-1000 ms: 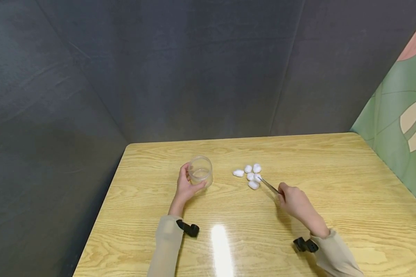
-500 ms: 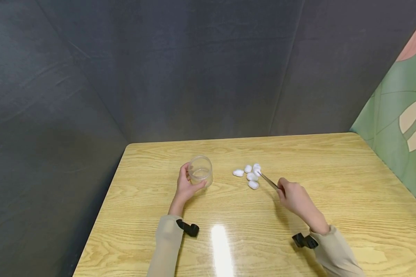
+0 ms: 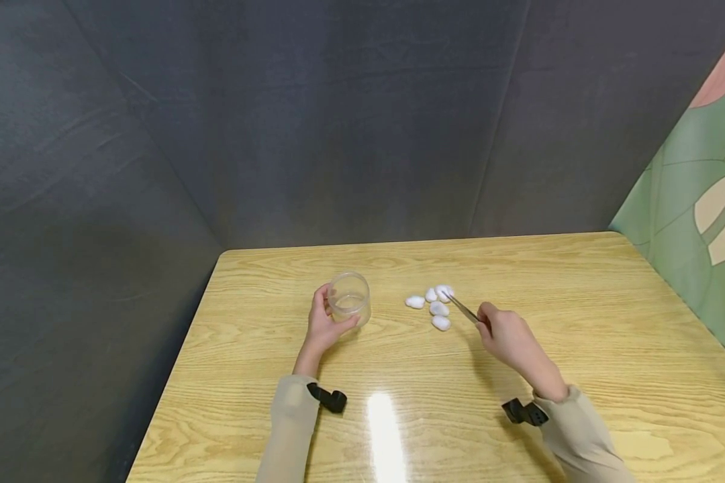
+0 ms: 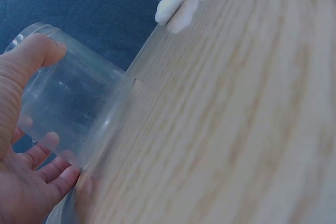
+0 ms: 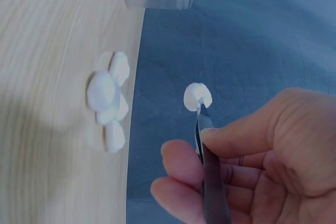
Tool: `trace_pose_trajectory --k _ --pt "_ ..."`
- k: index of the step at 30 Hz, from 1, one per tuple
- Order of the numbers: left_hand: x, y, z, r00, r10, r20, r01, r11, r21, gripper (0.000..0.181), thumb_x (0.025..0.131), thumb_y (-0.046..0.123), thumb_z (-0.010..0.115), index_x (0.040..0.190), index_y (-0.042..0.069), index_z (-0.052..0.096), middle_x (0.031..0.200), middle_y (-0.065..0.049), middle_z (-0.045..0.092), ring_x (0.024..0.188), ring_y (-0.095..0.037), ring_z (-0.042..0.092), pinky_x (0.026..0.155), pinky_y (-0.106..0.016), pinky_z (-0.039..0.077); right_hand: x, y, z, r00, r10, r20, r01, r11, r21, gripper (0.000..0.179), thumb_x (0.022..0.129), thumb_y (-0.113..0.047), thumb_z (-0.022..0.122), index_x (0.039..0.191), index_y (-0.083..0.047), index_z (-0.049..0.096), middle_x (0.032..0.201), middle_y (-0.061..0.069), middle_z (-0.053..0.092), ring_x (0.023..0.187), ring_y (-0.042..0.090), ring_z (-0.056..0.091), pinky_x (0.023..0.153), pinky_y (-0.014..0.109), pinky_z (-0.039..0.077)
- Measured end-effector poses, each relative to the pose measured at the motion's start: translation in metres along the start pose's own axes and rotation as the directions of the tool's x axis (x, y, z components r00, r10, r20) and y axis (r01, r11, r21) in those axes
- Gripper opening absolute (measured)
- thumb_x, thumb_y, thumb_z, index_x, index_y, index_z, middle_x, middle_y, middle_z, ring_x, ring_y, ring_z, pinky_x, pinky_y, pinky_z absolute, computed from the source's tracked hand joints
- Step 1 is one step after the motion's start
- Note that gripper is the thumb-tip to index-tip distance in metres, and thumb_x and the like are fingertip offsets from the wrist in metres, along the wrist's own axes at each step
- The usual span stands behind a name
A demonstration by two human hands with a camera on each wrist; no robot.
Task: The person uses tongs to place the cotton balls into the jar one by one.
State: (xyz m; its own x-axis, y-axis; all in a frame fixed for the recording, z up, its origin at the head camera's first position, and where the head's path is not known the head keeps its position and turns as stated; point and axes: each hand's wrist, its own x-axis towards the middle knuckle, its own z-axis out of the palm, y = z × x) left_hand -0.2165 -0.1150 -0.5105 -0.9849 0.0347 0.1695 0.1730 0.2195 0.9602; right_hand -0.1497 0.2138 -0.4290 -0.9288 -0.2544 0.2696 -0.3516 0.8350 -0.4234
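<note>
My left hand (image 3: 323,327) grips a clear plastic jar (image 3: 350,302) that stands upright on the table, mouth up and lidless. In the left wrist view, its thumb presses one side of the jar and the fingers curl round the other. My right hand (image 3: 511,341) pinches metal tweezers (image 5: 211,169) between thumb and fingers. A white cotton ball (image 5: 194,96) is caught in the tweezer tips, raised off the table in the right wrist view. Several more cotton balls (image 5: 104,92) lie in a loose cluster on the table, right of the jar.
The wooden table (image 3: 266,275) reaches back to a dark cloth screen (image 3: 362,134). A patterned green and pink panel (image 3: 695,194) stands along the right side. Black wrist cameras (image 3: 328,398) sit on both sleeves.
My right hand has shifted a little left and away from me, lifting the cotton ball in the tweezers off the cluster. The left hand and jar have stayed put.
</note>
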Motion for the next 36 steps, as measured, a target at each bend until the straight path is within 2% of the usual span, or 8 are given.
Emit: trace_pose_trajectory --k 16,36 --pt "0.001 -0.002 0.001 1.000 -0.015 0.000 0.015 1.000 -0.019 0.082 0.069 0.004 0.079 0.137 0.004 0.033 0.130 -0.020 0.043 0.114 -0.035 0.045 0.093 -0.048 0.040 0.015 -0.019 -0.001 1.000 -0.024 -0.015 0.024 0.999 0.027 0.015 0.084 0.005 0.060 0.077 -0.005 0.051 0.057 -0.001 0.042 0.048 0.010 0.036 0.044 0.026 0.030" --pt "0.001 -0.003 0.000 1.000 -0.010 0.000 0.010 1.000 -0.016 0.081 0.070 0.005 0.079 0.136 0.003 0.033 0.130 -0.020 0.043 0.115 -0.034 0.044 0.093 -0.049 0.038 0.032 -0.033 0.010 0.997 -0.075 -0.019 0.077 0.994 0.075 0.016 0.083 0.005 0.061 0.077 -0.005 0.049 0.057 -0.001 0.042 0.048 0.010 0.036 0.045 0.025 0.031"
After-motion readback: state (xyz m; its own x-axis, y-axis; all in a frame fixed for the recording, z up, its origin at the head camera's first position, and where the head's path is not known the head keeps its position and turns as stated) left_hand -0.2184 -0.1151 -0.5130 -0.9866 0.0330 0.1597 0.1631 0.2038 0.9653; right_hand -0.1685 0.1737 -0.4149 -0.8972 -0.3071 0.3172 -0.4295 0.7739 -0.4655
